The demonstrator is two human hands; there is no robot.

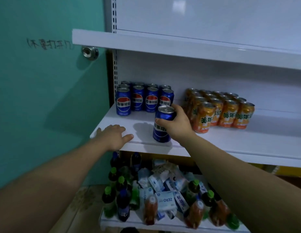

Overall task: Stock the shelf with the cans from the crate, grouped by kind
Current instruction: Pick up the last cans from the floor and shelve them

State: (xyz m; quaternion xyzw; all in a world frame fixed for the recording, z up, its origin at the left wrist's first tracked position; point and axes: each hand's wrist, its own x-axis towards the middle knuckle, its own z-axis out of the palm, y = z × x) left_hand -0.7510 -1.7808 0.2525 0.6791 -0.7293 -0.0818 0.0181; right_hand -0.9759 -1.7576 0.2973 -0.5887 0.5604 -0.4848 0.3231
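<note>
**Blue can held at the front of the middle shelf**

At the left of the frame stands a green door (45, 98) with dark handwriting and a metal knob (89, 52) near its upper right edge.

The left hand (112, 137) lies palm down on the front left corner of the white shelf (230, 142). Its fingers are straight and slightly spread, and it holds nothing.

Behind it, at the left end of the shelf, a group of blue cans (139, 100) stands upright against the back panel, 4 across the front row with more rows behind.

In the centre, the right hand (177, 123) grips 1 blue can (161, 130) from the right side, with the fingers curled round its upper half and the thumb across its front. This can is close to the shelf's front edge, well forward of the blue group, and leans a little to the right. Whether its base rests on the shelf I cannot tell.

Just right of the hand, a block of orange cans (220, 111) stands upright, 4 across the front and several rows deep, apart from the blue group.

Below, the bottom shelf (146, 224) holds green-capped bottles (108, 202) on the left and a heap of small cartons (165, 199) in the middle.
</note>
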